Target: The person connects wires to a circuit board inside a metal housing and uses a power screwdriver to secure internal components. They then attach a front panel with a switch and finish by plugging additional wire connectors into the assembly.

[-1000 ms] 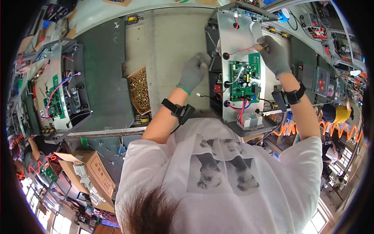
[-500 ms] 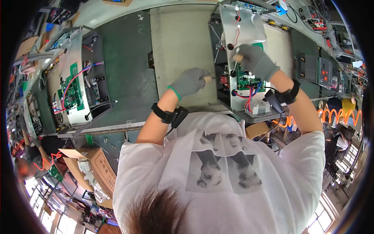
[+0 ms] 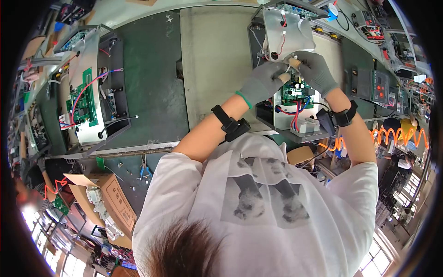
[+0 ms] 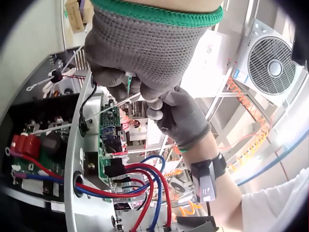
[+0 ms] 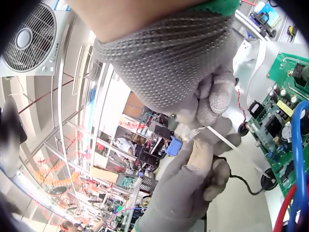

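Beside a green circuit board (image 5: pixel 282 123), the left hand (image 3: pixel 263 83) pinches a black wire (image 5: pixel 240 178), the right hand (image 3: pixel 316 73) a white cable (image 5: pixel 237 150).

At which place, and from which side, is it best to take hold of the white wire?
I would probably pinch the white wire just short of the right hand, coming from the side that the circuit board faces: there a thin, straight stretch lies exposed between hand and black grommet.
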